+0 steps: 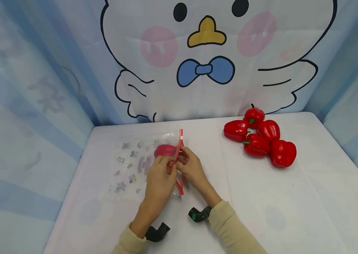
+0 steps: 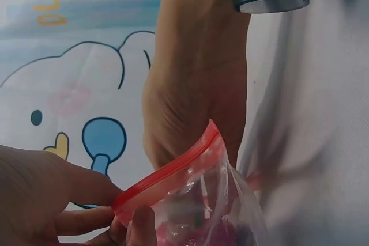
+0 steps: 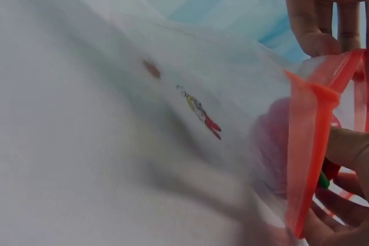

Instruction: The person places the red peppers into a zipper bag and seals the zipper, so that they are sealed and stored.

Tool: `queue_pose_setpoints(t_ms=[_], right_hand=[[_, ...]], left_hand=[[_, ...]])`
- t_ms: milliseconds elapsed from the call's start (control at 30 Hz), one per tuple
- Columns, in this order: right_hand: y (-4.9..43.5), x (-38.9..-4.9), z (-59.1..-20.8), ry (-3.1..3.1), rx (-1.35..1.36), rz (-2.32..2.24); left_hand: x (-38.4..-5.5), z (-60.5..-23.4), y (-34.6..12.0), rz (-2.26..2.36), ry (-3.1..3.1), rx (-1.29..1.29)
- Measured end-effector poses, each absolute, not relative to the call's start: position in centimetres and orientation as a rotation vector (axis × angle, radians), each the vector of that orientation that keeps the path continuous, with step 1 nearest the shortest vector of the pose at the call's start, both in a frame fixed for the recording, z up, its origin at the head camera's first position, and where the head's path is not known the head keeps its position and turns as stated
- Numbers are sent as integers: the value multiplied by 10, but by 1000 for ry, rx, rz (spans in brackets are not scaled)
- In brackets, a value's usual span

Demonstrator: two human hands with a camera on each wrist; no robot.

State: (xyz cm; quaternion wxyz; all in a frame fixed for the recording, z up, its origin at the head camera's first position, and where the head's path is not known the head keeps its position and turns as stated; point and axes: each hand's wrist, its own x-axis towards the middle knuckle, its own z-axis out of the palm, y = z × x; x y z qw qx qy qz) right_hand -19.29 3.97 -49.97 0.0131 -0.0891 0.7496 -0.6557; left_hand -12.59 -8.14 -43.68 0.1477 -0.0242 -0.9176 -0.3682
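Note:
A clear zip bag (image 1: 144,173) with a red zip strip and small printed figures lies on the table, its mouth towards the right. Through the plastic, a bell pepper (image 1: 165,150) shows pinkish red. My left hand (image 1: 161,178) pinches the red strip on one side of the mouth, as the left wrist view shows. At the opening is my right hand (image 1: 193,167), thumb and fingers around a red bell pepper with a green stem (image 3: 324,181). This pepper is mostly hidden by the strip and the fingers.
Several red bell peppers (image 1: 256,145) sit in a group at the back right of the white-covered table (image 1: 261,197). Behind the table hangs a curtain (image 1: 204,102) with a cartoon print. Each wrist carries a black camera mount (image 1: 157,233).

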Motion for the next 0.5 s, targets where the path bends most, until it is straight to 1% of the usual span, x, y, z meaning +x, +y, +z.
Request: queue_pose_setpoints(t_ms=[200, 500], right_hand=[[49, -188, -497, 2409, -255, -1925], [72, -181, -485, 2450, -265, -1860]], left_hand=[[-123, -437, -82, -1104, -2676, -14], [-126, -441, -83, -1145, -2677, -19]])
